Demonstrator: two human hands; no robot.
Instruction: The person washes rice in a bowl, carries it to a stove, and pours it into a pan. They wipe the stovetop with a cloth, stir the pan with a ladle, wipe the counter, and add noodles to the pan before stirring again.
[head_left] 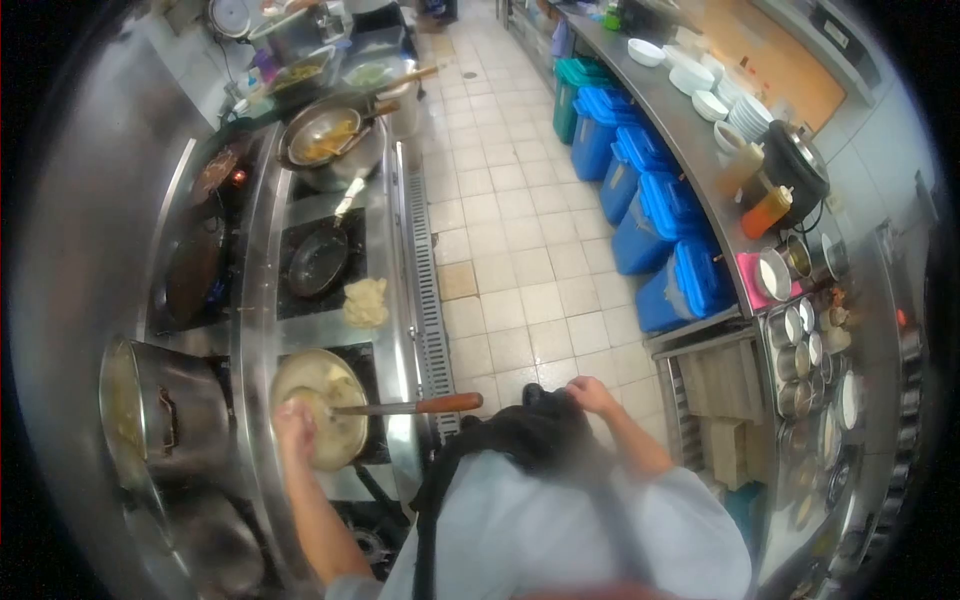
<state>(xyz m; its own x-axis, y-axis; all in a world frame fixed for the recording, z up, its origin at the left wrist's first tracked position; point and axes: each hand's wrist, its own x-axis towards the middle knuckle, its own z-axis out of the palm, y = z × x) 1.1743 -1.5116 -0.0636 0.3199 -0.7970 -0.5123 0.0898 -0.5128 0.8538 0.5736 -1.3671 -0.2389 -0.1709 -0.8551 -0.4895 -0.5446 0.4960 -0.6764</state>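
My left hand, blurred, is over the left side of a round, pale-coated pan on the near burner; whether it holds anything cannot be made out. Pale, soft-looking pieces lie in the pan. A metal bar with a wooden handle reaches from the pan across the stove's edge. My right hand is beside the dark apron, its fingers curled together, and what they hold is hidden. A pale yellow lump rests on the stove edge behind the pan.
A large steel pot stands at the left. Farther up the stove are a small black pan and a wok. Across the tiled aisle are blue bins under a counter with white bowls, sauce bottles and metal containers.
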